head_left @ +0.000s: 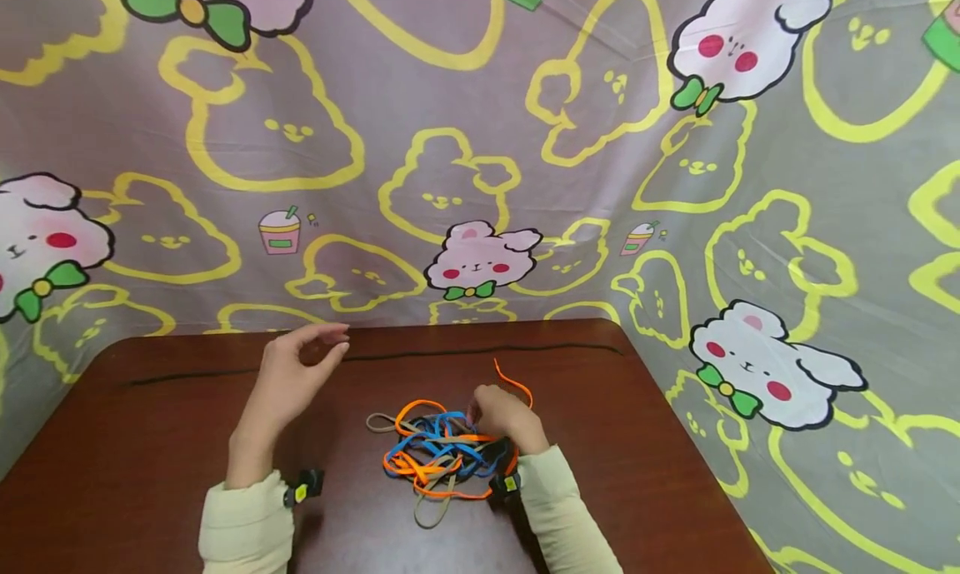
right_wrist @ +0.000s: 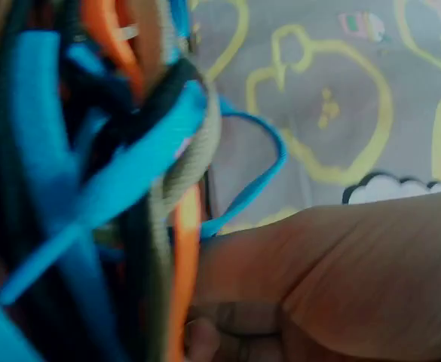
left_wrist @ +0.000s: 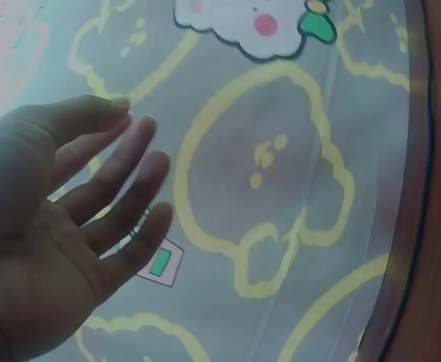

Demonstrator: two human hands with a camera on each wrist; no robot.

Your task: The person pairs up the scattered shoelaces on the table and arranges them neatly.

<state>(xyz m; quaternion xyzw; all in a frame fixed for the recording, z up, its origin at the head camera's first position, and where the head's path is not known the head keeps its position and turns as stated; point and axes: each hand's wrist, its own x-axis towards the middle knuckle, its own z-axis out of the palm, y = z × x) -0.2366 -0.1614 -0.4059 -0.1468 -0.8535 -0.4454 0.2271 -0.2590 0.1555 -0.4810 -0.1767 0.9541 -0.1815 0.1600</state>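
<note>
A loose tangle of flat shoelaces in orange, blue, beige and black lies on the table, right of the middle. My right hand is at its upper right side, fingers bent down to the laces. In the right wrist view, blue laces and an orange strand partly cover the right hand, hiding whether its fingertips pinch one. My left hand hovers left of the tangle, thumb and fingers apart. Nothing lies in the left hand in the left wrist view.
One long black lace stretches nearly straight across the back of the brown table. A cartoon-printed cloth hangs behind the table and along its right side. Each wrist carries a small black camera.
</note>
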